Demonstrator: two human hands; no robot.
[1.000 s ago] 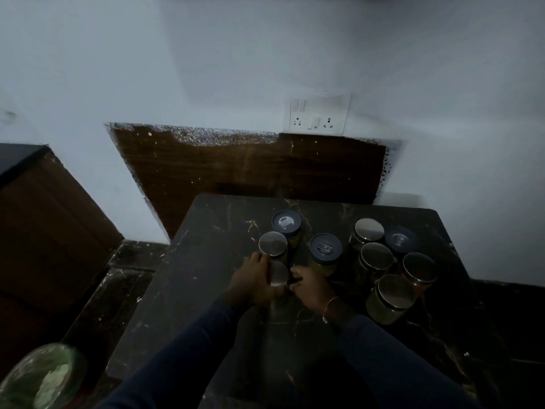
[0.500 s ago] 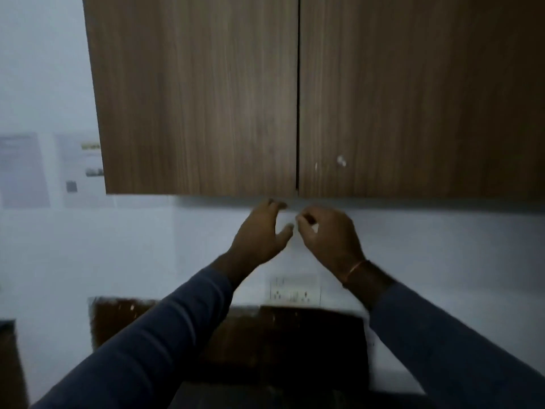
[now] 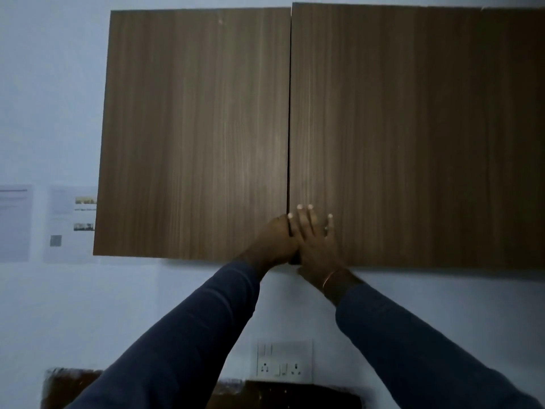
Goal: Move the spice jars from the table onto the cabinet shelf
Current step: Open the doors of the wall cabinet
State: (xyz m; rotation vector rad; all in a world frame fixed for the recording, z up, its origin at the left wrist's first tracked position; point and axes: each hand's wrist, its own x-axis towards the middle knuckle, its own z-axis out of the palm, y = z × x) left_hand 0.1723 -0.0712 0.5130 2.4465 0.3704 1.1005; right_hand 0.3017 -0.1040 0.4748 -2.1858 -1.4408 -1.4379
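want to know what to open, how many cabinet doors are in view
2. The left door lies left of the centre seam, the right door right of it, reaching the frame's right edge; more may be hidden beyond.

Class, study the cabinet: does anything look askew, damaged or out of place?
The doors do not line up. At the centre seam, the right door has its top edge a step above that of the left door; it may be ajar. The left hand and right hand are at that seam.
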